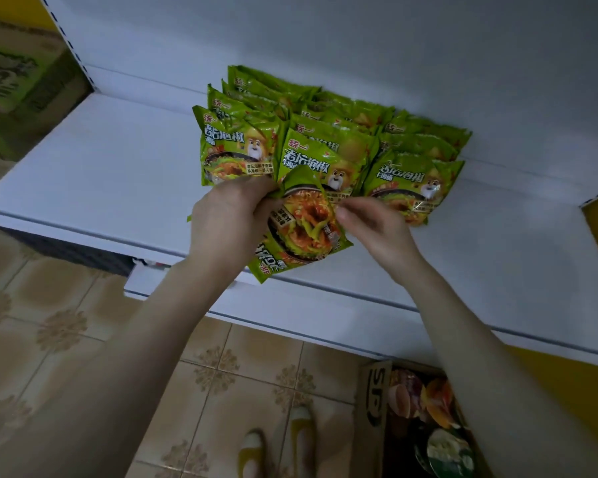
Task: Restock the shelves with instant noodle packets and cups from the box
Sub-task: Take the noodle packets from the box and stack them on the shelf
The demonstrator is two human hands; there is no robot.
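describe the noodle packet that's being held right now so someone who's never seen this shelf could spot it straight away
Start at the white shelf, where green noodle packets stand in three rows. In front of the middle row, one green packet is held between the left hand and right hand. Unlike its upright neighbours, it is turned upside down, its printing inverted, and it overhangs the shelf's front edge.

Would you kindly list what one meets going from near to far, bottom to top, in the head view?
Shoes → tiled floor → shelf edge → held packets → rows of green packets → white back panel.
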